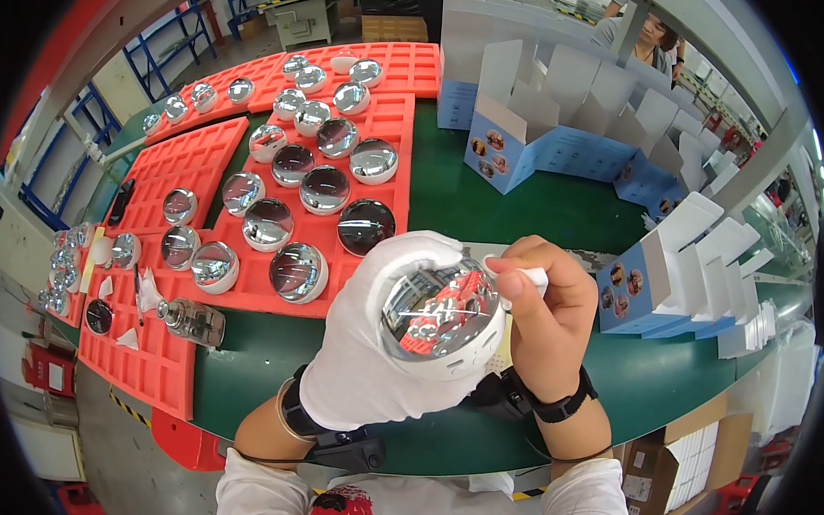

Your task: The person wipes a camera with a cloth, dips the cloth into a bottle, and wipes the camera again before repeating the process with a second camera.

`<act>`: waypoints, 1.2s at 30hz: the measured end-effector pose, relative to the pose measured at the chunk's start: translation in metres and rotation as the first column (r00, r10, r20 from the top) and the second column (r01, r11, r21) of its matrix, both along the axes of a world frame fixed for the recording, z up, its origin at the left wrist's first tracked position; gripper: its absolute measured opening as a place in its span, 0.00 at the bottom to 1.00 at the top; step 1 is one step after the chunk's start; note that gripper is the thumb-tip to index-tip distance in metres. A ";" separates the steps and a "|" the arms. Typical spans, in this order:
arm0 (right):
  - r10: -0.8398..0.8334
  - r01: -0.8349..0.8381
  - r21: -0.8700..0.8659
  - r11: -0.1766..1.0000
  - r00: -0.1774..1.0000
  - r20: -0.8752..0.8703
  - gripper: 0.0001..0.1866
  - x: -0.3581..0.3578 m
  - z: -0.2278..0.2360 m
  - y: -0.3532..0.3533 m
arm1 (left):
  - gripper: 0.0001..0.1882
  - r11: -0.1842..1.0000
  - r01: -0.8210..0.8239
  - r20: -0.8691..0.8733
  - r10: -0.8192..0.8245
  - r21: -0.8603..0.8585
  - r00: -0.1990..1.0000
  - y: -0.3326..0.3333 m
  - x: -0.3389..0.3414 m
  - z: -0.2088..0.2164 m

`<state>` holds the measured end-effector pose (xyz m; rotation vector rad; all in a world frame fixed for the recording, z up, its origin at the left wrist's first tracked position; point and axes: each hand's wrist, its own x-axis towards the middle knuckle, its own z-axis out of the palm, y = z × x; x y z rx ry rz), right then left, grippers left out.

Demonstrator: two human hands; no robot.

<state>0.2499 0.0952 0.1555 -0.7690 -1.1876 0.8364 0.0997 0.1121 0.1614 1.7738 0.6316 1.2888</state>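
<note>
Your gloved left hand [373, 347] cupped a mirrored dome [442, 315] from below, fingers curled tight around its white rim, holding it above the near edge of the green table [523, 207]. Your bare right hand [546, 317] sat just right of the dome, thumb and fingers pinched shut on a small white cloth [531, 276] touching the rim. Left of the dome, more domes [324, 189] sat in red trays [198, 150]; behind it stood open blue-and-white boxes [516, 139].

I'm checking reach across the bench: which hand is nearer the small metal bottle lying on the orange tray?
Left. The gloved left hand, cupping the mirrored dome, sits closer to the metal bottle; the bare right hand is beyond the dome, farther right.
</note>
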 end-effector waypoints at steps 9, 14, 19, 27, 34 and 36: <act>0.078 -0.074 0.023 0.997 0.967 -0.244 0.06 0.003 -0.002 -0.008 | 0.38 0.974 0.014 -0.032 -0.007 0.225 0.999 -0.004 0.001 0.003; -0.088 0.037 0.370 0.928 0.989 0.120 0.10 0.013 -0.007 -0.012 | 0.31 0.973 -0.013 0.059 0.000 0.229 0.998 -0.010 0.002 0.005; -0.471 -0.039 0.661 0.749 0.671 0.573 0.17 -0.003 0.002 -0.039 | 0.31 0.959 -0.001 -0.053 0.016 0.284 0.998 -0.003 -0.011 0.000; -0.426 0.067 0.634 0.771 0.793 0.435 0.13 -0.006 0.006 -0.022 | 0.32 0.977 -0.019 0.056 0.007 0.211 0.998 -0.008 -0.010 0.006; 0.043 -0.031 0.132 0.991 0.995 -0.087 0.09 -0.002 0.000 -0.013 | 0.38 0.975 0.004 -0.043 0.005 0.223 0.999 -0.007 -0.008 0.009; 0.094 -0.096 -0.005 0.995 0.977 -0.191 0.08 0.002 0.003 -0.014 | 0.41 0.959 0.035 -0.126 0.000 0.282 0.992 -0.007 -0.004 0.011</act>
